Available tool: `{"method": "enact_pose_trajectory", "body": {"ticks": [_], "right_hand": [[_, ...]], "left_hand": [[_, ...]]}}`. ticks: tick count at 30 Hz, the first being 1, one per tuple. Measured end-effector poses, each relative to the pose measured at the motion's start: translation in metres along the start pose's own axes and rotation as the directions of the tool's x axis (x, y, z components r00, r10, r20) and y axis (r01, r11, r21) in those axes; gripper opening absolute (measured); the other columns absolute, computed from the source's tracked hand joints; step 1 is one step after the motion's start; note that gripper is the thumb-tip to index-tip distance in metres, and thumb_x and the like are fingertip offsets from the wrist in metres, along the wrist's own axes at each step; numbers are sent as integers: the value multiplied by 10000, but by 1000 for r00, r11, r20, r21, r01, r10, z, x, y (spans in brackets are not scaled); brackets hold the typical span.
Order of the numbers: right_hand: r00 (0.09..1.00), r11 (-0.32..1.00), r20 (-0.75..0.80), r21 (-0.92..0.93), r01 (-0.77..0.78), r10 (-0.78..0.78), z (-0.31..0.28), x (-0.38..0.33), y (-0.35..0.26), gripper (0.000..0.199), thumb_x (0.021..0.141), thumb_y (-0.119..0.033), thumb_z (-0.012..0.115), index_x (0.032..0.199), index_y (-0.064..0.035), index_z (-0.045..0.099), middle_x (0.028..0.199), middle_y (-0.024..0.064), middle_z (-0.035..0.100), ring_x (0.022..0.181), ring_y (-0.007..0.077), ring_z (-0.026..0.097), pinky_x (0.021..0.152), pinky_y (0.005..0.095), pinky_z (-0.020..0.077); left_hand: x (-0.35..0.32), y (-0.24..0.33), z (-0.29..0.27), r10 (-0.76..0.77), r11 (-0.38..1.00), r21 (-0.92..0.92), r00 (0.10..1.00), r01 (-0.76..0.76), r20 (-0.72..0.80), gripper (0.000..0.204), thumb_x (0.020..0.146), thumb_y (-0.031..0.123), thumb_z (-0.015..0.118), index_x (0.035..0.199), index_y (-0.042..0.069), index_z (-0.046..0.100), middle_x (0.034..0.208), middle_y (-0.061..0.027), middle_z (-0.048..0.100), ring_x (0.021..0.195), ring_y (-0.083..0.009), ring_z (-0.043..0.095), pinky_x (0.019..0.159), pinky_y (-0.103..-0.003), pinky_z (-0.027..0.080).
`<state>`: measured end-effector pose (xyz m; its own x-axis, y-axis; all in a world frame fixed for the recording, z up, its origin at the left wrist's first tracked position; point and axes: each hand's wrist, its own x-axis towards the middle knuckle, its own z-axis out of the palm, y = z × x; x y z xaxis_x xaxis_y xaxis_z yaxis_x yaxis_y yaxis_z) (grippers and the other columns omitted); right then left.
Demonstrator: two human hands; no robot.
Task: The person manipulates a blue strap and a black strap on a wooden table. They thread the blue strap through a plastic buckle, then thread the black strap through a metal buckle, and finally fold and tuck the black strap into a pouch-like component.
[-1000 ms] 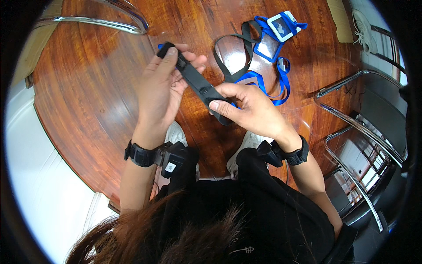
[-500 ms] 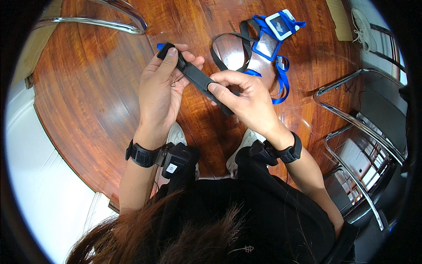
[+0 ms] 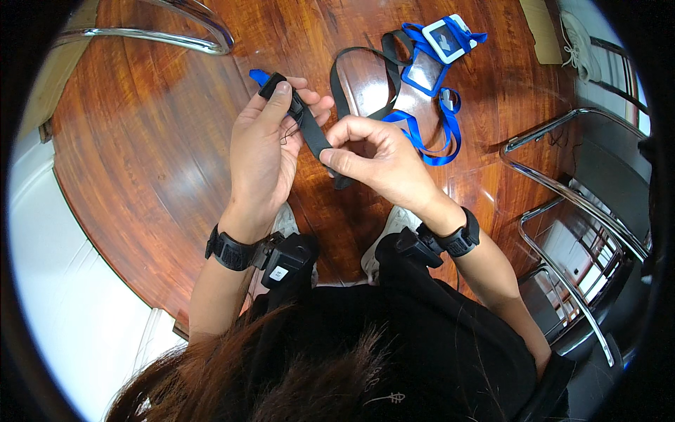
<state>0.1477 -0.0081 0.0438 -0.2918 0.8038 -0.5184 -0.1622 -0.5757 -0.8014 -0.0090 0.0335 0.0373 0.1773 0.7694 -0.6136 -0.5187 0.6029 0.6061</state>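
A folded black strap (image 3: 314,137) with a dark plastic buckle (image 3: 294,105) stretches between my two hands. Its upper end is pinched between the thumb and fingers of my left hand (image 3: 260,141), where a small blue tip (image 3: 259,76) pokes out past the fingers. The other fingers of that hand are loosely curled. My right hand (image 3: 387,158) pinches the strap lower down, thumb on top. The strap's tail hangs below the right thumb, partly hidden. Beyond my right hand lies a loop of black webbing (image 3: 336,81); whether it joins the held strap is hidden.
At the far right of the webbing lie a white-framed badge holder (image 3: 434,43), a blue-framed one (image 3: 425,74) and blue lanyards (image 3: 453,133) on the glossy wooden floor (image 3: 162,141). Chrome chair frames stand at right (image 3: 548,179) and upper left (image 3: 140,32). A white shoe (image 3: 581,49) is at upper right.
My right hand has moved left, nearer my left hand, and the strap now slopes more steeply. My left hand has shifted slightly right. The black webbing loop has slid a little left.
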Motion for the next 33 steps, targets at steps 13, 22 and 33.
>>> {"method": "enact_pose_trajectory", "body": {"ticks": [13,22,33], "right_hand": [[979,957,196,-270,110,-57,-55,-8,-14,122,826,-133,701,787,-27,654,737,-22,615,698,46,522,636,227,419],[915,988,394,-154,-26,86,-86,-21,-21,183,773,-119,747,714,-38,593,727,-10,575,692,73,518,652,236,411],[983,1000,183,-1,-28,28,-64,-12,-24,142,888,-77,628,789,-59,529,740,-18,610,681,30,557,595,178,420]], "left_hand": [[26,93,-97,435,890,-108,896,-443,-91,203,991,130,448,1019,-57,521,917,-114,579,882,-209,591,900,-328,501],[28,98,-135,376,880,-201,889,-431,-260,176,989,98,439,1008,-66,500,916,-145,578,867,-217,596,866,-338,525],[9,19,-29,-84,971,239,904,-21,420,220,956,200,515,921,22,640,1189,-195,565,1065,-258,597,865,-336,506]]}}
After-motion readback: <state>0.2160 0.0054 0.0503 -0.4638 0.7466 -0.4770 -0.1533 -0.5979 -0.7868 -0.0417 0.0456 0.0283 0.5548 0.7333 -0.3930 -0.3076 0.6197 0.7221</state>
